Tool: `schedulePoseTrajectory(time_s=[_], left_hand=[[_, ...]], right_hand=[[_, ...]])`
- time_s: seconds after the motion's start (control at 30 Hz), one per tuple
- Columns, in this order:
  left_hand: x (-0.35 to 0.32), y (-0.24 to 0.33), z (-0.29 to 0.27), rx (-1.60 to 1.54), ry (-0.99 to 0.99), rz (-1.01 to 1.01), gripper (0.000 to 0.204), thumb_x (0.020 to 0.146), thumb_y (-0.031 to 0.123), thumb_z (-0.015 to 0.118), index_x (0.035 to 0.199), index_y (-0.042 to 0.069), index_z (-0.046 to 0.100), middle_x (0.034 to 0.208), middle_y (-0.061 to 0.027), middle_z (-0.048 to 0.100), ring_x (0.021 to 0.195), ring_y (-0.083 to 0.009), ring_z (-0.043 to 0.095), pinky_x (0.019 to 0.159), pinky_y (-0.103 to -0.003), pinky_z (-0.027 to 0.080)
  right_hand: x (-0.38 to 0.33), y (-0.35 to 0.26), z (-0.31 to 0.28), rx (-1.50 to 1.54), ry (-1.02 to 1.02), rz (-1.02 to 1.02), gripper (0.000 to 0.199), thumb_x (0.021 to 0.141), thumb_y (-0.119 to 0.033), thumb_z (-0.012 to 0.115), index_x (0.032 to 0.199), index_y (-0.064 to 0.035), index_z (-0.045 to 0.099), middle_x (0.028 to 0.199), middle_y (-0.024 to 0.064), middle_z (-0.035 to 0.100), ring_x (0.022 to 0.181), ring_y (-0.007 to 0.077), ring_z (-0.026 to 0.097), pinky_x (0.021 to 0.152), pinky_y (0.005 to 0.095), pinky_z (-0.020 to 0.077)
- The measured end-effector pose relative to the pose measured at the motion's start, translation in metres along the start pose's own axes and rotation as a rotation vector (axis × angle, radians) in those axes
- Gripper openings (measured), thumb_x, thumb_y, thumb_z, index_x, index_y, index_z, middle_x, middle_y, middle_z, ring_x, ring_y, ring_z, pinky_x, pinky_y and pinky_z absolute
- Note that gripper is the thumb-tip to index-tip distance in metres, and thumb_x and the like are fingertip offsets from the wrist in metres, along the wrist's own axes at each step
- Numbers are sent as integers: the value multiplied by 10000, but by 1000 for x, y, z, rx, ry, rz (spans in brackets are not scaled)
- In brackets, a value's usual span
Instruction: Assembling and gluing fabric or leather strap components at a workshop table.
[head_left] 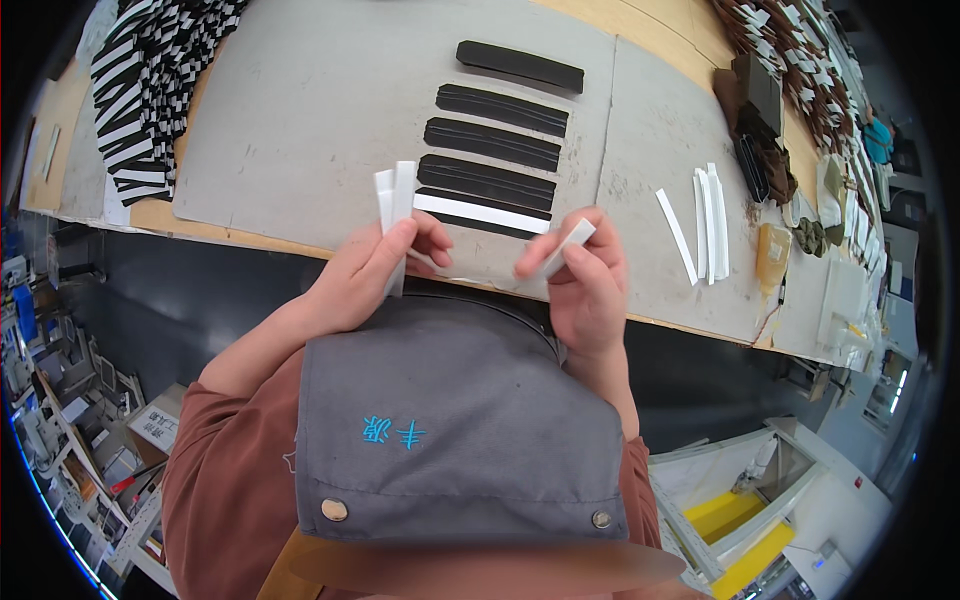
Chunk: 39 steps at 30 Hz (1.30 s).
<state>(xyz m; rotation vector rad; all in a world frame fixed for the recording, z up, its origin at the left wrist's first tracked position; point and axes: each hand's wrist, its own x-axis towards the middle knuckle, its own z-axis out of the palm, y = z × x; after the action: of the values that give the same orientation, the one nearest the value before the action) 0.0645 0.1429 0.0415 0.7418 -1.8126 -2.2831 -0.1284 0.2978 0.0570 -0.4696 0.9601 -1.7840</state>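
My left hand [372, 262] is closed round a few white strips [395, 190] whose ends stick up past the thumb. Between the thumb and fingers of my right hand [592, 290] is a single white strip [574, 240], slightly smeared by motion. Ahead of both hands, several flat black strips [490, 145] lie in a column on the grey work surface. Along the nearest black one lies a white strip [480, 212], its right end close to my right fingers.
More white strips [708, 225] lie to the right. A pile of black-and-white pieces [140, 120] fills the far left. Brown pieces with white ends [800, 50] are heaped far right, near a yellowish bottle [772, 255]. The table's front edge runs just below my hands.
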Motion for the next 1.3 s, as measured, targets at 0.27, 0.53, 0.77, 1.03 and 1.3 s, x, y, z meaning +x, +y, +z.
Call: schedulePoseTrajectory(time_s=[0.27, 0.53, 0.77, 1.03, 1.3], left_hand=[[15, 12, -12, 525, -103, 334, 73, 961, 116, 708, 1028, 96, 688, 899, -39, 667, 813, -199, 642, 711, -340, 507], [22, 5, -33, 691, -50, 674, 215, 828, 81, 749, 1039, 121, 745, 928, -28, 702, 783, -218, 681, 648, -319, 544], [20, 8, -47, 1008, 19, 854, 338, 737, 73, 727, 1067, 121, 779, 902, 13, 701, 735, -166, 671, 583, -291, 516], [31, -10, -60, 1182, 298, 676, 368, 737, 68, 716, 1094, 140, 769, 923, 27, 686, 734, -155, 637, 602, -306, 522], [36, -19, -61, 1202, 303, 643, 443, 699, 81, 755, 1126, 195, 783, 902, 58, 674, 690, -134, 592, 570, -280, 483]], right_hand=[[10, 9, 15, -960, -168, 47, 122, 929, -83, 715, 994, -27, 628, 835, 30, 679, 766, 112, 673, 699, 258, 535], [29, -4, 21, -656, -156, 477, 197, 1023, -190, 640, 1085, -8, 680, 853, 55, 692, 759, 119, 668, 688, 263, 537], [42, 0, 19, -825, -272, 449, 180, 1016, -171, 633, 1049, -3, 688, 828, 52, 655, 778, 114, 641, 703, 303, 521], [75, 15, 26, -1333, -41, 34, 163, 953, -183, 703, 935, -26, 661, 865, 115, 688, 764, 286, 668, 675, 356, 514], [96, 30, 31, -1484, -79, 58, 183, 962, -236, 684, 917, -59, 669, 845, 89, 691, 747, 290, 666, 647, 397, 509]])
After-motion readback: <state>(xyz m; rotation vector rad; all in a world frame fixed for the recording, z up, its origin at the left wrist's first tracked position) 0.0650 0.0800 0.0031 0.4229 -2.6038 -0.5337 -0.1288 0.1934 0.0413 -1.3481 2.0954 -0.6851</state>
